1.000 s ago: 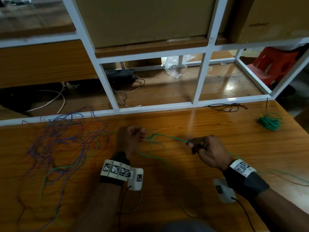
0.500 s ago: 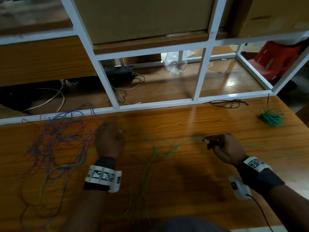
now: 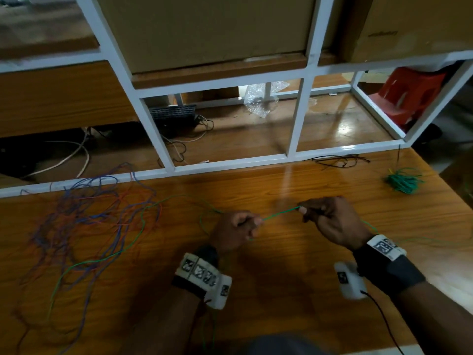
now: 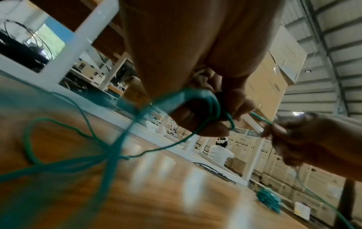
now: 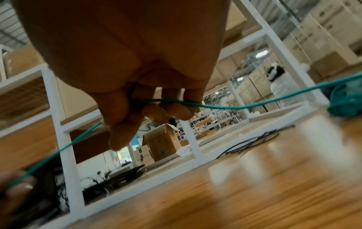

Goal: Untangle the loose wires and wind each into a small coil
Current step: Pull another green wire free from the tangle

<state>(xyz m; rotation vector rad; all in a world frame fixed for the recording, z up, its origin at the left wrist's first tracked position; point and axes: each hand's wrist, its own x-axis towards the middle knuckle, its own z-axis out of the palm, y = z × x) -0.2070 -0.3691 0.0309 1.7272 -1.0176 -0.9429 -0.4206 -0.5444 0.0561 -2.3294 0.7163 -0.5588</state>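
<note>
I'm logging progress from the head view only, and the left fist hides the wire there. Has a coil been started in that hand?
Observer: Yes. The left wrist view shows the green wire looped in several turns round the fingers of the left hand.
Operator: How does the right hand hold it?
Observer: In the right wrist view, the wire runs between the thumb and curled fingers of the right hand, then trails off to its right.
Operator: Any snag in the slack?
Observer: The left wrist view shows the slack crossing itself in a loose loop over the table. Blur hides whether it is knotted.
</note>
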